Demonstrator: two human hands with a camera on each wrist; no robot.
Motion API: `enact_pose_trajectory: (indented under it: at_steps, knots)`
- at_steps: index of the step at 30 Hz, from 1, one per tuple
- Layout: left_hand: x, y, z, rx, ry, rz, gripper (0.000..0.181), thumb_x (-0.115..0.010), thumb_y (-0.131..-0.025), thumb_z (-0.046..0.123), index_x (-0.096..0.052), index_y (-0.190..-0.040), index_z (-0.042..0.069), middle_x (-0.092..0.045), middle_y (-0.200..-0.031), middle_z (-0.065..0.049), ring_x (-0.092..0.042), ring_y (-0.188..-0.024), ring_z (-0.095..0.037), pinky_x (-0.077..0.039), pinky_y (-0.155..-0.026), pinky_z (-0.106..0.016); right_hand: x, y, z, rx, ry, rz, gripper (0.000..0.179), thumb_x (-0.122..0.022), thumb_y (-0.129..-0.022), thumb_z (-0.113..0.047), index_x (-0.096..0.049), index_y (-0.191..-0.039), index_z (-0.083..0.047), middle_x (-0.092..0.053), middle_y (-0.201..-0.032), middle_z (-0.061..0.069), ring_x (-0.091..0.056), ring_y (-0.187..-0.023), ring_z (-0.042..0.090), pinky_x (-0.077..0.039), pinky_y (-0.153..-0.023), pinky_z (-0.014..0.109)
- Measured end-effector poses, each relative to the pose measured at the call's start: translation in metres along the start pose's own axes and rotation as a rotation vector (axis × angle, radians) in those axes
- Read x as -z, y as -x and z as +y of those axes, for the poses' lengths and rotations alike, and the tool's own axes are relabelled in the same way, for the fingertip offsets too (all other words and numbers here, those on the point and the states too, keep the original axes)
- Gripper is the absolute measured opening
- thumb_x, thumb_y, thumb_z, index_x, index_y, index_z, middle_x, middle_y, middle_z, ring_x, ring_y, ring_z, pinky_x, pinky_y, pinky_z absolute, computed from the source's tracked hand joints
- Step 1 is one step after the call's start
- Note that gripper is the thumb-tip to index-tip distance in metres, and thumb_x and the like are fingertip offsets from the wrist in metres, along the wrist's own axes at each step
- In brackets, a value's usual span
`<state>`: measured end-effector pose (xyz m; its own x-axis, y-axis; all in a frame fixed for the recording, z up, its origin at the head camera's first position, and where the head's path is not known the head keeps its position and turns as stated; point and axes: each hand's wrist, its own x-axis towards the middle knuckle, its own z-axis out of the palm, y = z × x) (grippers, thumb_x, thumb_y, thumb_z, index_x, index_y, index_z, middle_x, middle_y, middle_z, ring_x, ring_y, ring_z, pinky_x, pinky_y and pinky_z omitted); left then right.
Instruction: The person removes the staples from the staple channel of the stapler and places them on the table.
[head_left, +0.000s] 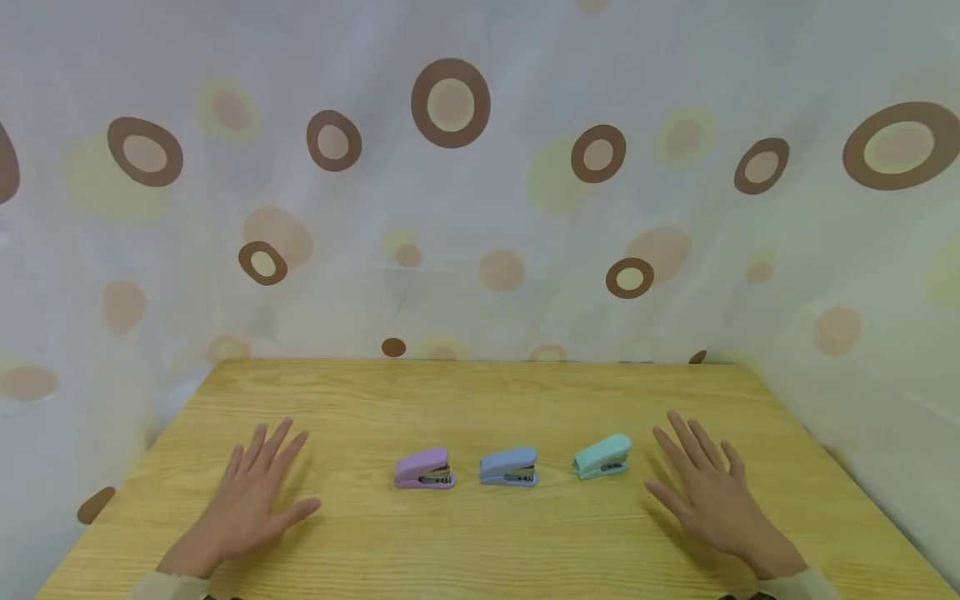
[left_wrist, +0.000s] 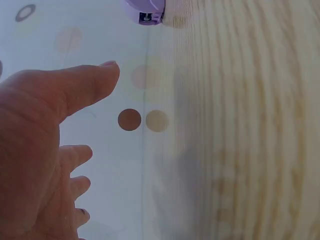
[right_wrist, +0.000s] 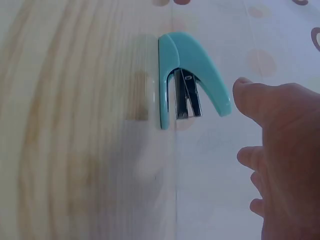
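Three small staplers stand in a row on the table: a purple stapler (head_left: 422, 468) on the left, a blue stapler (head_left: 509, 467) in the middle and a teal stapler (head_left: 602, 457) on the right, turned at a slight angle. To the left of the purple one, my left hand (head_left: 255, 497) is spread with straight fingers and holds nothing. My right hand (head_left: 707, 497) is spread likewise, just right of the teal stapler and apart from it. The right wrist view shows the teal stapler (right_wrist: 192, 70) near my thumb; the left wrist view catches only an end of the purple stapler (left_wrist: 146, 11).
The wooden table (head_left: 480, 550) has its far edge against a pale curtain (head_left: 480, 208) patterned with brown and beige circles. The curtain also runs along the table's left and right sides.
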<state>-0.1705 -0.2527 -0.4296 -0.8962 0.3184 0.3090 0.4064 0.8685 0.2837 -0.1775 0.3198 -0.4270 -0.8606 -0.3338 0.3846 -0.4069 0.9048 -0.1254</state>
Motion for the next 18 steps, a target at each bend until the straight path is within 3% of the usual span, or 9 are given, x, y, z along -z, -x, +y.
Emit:
enact_pose_trajectory:
  at_steps: [12,18]
  knots:
    - [-0.002,-0.011,0.008,-0.058,0.063,0.027,0.078,-0.071,-0.084,0.038,-0.038,-0.144,0.0,-0.027,-0.152,-0.025,-0.021,-0.138,-0.053,-0.021,-0.101,-0.072,-0.002,-0.021,-0.02,0.068,-0.038,0.033,0.063,-0.062,-0.093,-0.034,-0.04,-0.145,-0.005,-0.015,-0.161,0.005,-0.018,-0.144,0.034,-0.018,-0.098,0.067]
    - [-0.004,-0.016,0.014,-0.09,0.166,0.002,0.073,-0.072,-0.085,0.027,-0.038,-0.142,-0.004,-0.032,-0.149,-0.027,-0.027,-0.133,-0.056,-0.03,-0.098,-0.069,-0.003,-0.031,-0.032,0.086,-0.078,0.035,0.06,-0.063,-0.092,-0.031,-0.043,-0.142,-0.003,-0.028,-0.155,0.014,-0.027,-0.135,0.042,-0.021,-0.095,0.065]
